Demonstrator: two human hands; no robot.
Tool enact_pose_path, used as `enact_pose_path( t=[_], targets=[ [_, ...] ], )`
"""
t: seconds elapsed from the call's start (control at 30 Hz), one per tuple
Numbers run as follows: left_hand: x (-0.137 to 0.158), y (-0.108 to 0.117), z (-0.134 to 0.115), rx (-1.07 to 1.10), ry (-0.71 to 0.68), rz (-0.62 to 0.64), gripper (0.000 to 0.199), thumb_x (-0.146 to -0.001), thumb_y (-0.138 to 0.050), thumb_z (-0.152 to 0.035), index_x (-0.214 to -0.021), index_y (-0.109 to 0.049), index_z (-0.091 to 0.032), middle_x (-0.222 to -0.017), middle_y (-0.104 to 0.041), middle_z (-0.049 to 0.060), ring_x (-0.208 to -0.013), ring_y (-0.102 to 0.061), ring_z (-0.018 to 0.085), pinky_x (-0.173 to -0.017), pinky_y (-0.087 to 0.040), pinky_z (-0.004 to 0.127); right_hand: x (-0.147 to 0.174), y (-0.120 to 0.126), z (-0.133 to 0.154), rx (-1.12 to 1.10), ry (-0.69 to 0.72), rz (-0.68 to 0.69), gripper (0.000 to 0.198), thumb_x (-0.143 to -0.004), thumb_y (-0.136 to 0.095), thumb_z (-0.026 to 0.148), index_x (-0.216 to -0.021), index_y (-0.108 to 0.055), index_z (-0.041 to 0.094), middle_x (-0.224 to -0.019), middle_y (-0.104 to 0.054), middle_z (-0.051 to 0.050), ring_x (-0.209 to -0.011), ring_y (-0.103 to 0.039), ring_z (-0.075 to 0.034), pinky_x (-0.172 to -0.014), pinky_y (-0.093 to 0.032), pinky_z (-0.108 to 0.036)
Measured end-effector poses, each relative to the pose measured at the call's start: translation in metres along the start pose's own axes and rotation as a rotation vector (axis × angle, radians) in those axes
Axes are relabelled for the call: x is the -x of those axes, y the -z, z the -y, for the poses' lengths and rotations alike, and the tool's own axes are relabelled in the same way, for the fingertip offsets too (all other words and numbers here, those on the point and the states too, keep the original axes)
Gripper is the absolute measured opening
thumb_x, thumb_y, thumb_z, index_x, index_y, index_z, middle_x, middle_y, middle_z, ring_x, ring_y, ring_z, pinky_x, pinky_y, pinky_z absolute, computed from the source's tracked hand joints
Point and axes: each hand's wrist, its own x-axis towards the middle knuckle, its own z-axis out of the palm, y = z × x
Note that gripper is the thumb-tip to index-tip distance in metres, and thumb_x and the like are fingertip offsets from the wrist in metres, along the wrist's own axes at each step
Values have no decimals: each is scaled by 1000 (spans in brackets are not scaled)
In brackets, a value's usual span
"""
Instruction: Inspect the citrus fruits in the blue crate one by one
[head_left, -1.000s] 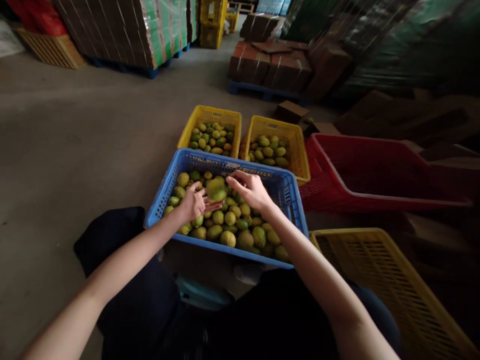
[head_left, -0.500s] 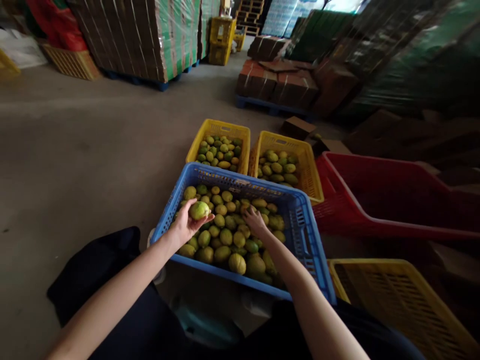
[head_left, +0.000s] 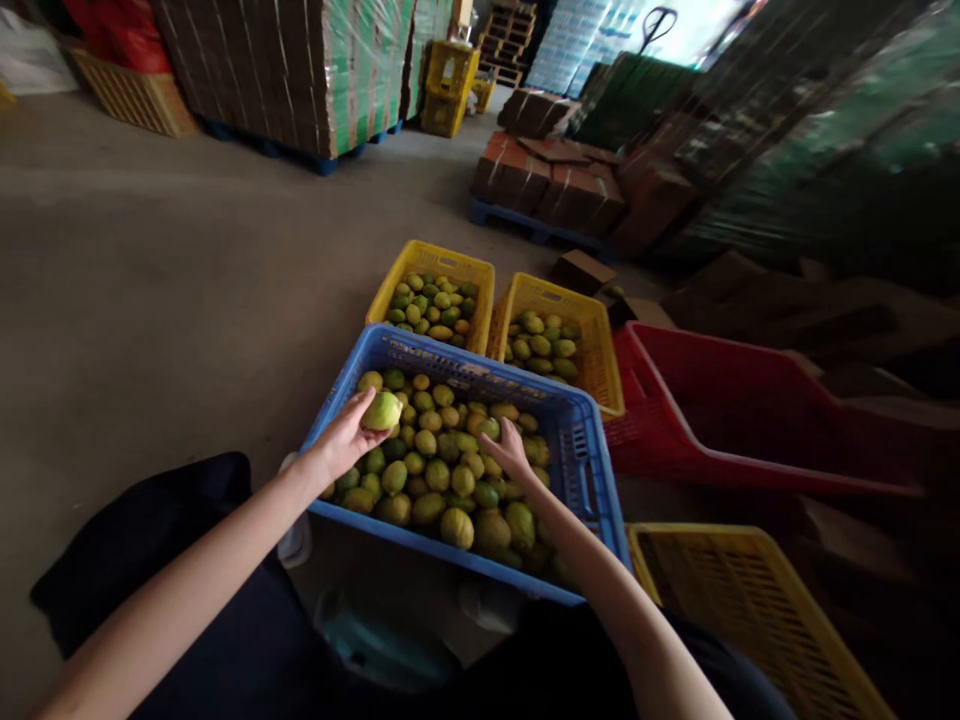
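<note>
A: What about words or labels?
B: The blue crate has a pale patch on its far wall, but that patch is too small to read.
A: What is the left hand doing?
B: The left hand has its fingers curled around a green fruit, up above the left side of the blue crate.
A: And the right hand?
B: The right hand is down in the blue crate, by a yellowish fruit. I can't tell if its fingers are squeezing that one. Lots more fruits lie all around, green and yellow.
A: What is in the way?
B: Two yellow crates with fruit stand just past the far side, a left one and a right one. A big red bin is on the right, and a yellow basket sits low on the right, near the person's arm.
A: What's farther off?
B: Brown boxes on a blue pallet, a tall wrapped stack, and two yellow bins, one on top of the other, on the gray floor.
</note>
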Motion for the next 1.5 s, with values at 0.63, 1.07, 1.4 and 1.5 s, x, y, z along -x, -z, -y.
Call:
enact_pose_path(
  t=[0.63, 1.07, 1.4, 1.5],
  targets=[
    [22, -57, 46, 6, 231, 252, 20, -89, -46, -25, -86, -61, -12, -70, -70, 11, -63, -70, 20, -61, -63, 32, 102, 72, 80, -1651, -847, 317, 24, -86, -44, 32, -76, -62, 19, -59, -67, -7, -61, -66, -24, -56, -57, -36],
    [14, -59, 58, -79, 251, 240, 15, -84, -50, -23, -80, -61, -14, -65, -65, 6, -55, -63, 15, -53, -59, 27, 89, 72, 51, -1686, -748, 33, 19, -79, -52, 34, -69, -60, 20, -50, -60, -4, -52, -62, -22, -49, -55, -33],
    [15, -63, 62, -173, 143, 261, 22, -85, -49, -21, -67, -59, -13, -59, -62, 5, -49, -59, 13, -50, -53, 24, 91, 78, 63, -1653, -728, 130, 19, -78, -53, 33, -67, -61, 20, -51, -61, -5, -57, -65, -23, -52, -57, -34],
    [15, -62, 62, -192, 115, 278, 22, -84, -51, -21, -65, -60, -13, -59, -62, 5, -48, -59, 13, -50, -52, 24, 95, 82, 71, -1648, -670, 269, 21, -79, -52, 32, -65, -61, 18, -54, -64, -6, -53, -64, -22, -51, -56, -34]
  ],
)
